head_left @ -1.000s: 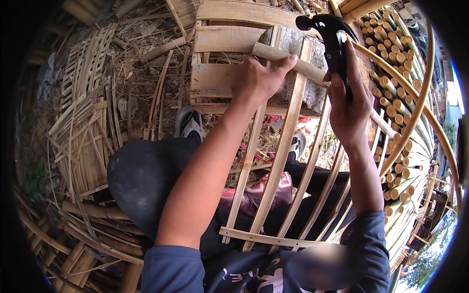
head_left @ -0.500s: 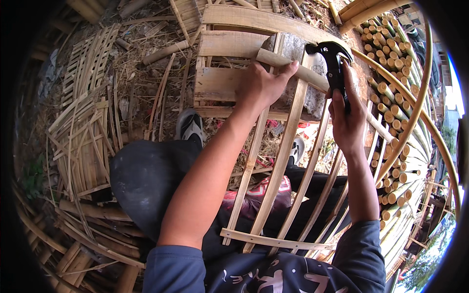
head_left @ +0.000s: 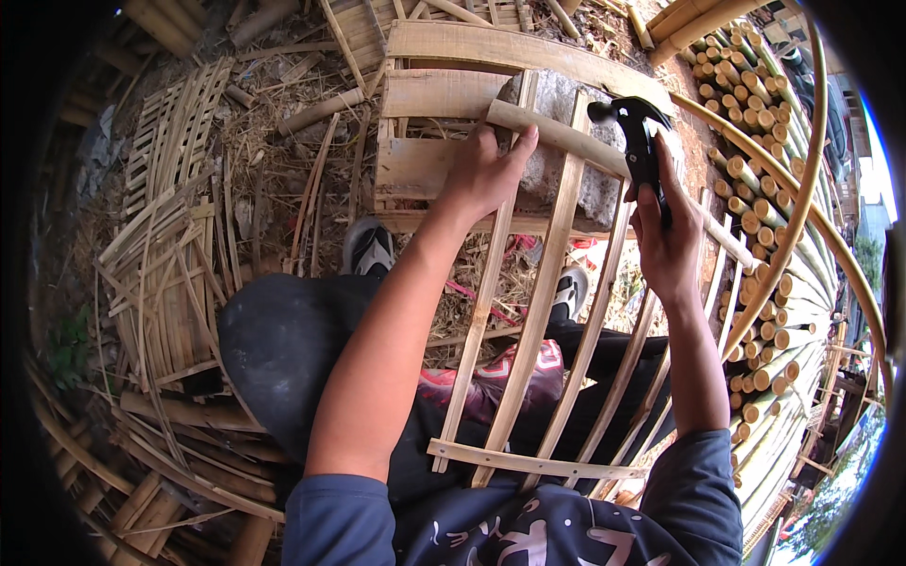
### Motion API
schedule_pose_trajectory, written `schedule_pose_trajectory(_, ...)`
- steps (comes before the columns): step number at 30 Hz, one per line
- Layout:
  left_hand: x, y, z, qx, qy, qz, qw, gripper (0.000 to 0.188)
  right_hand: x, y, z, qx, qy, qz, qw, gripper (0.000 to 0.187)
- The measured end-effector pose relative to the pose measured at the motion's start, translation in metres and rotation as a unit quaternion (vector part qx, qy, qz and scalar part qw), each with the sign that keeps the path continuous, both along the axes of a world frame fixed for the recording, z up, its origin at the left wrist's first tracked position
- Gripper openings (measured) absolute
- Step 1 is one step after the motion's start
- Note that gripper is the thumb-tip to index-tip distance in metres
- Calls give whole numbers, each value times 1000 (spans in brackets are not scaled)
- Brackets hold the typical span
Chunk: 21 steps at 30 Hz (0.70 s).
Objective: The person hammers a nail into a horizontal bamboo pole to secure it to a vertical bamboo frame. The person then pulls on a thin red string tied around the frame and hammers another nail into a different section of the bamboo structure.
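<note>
My right hand (head_left: pixel 672 226) grips a black claw hammer (head_left: pixel 644 151) by its handle, with the head up near the far part of a bamboo frame. My left hand (head_left: pixel 493 168) is closed at the left end of the frame's round bamboo pole (head_left: pixel 559 135), thumb up against it; its fingertips are partly hidden. Several flat bamboo slats (head_left: pixel 533 335) run from that pole toward my body. A thin nailed crosspiece (head_left: pixel 538 464) joins their near ends over my lap. Under the pole's left part lies a rough grey stone block (head_left: pixel 599 193).
The stone sits on a low wooden slatted platform (head_left: pixel 444 91). Stacked cut bamboo poles (head_left: pixel 755 189) fill the right side, with bent bamboo strips (head_left: pixel 819 160) arching before them. Woven bamboo panels (head_left: pixel 170 321) and straw litter the left. My shoes (head_left: pixel 368 247) flank the frame.
My left hand and the left end of the pole have shifted slightly left. The right hand and hammer have moved a little left and down, still near the pole.
</note>
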State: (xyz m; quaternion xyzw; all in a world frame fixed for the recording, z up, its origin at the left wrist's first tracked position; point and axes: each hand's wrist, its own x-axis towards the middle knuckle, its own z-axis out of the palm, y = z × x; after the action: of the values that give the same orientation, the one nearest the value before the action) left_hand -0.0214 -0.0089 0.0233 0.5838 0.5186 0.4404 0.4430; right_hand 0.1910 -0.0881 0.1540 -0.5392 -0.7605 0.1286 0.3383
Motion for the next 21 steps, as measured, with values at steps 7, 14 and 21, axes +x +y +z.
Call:
schedule_pose_trajectory(7,-7,-32,22,21,-118,-53,991,68,4,-21,13,-29,20,-28,999,54)
schedule_pose_trajectory(14,-16,-41,5,45,-94,-12,995,47,-4,-40,18,-52,37,-43,997,53)
schedule_pose_trajectory(21,-22,-56,26,68,-39,35,996,38,-7,-55,21,-61,58,-51,995,55)
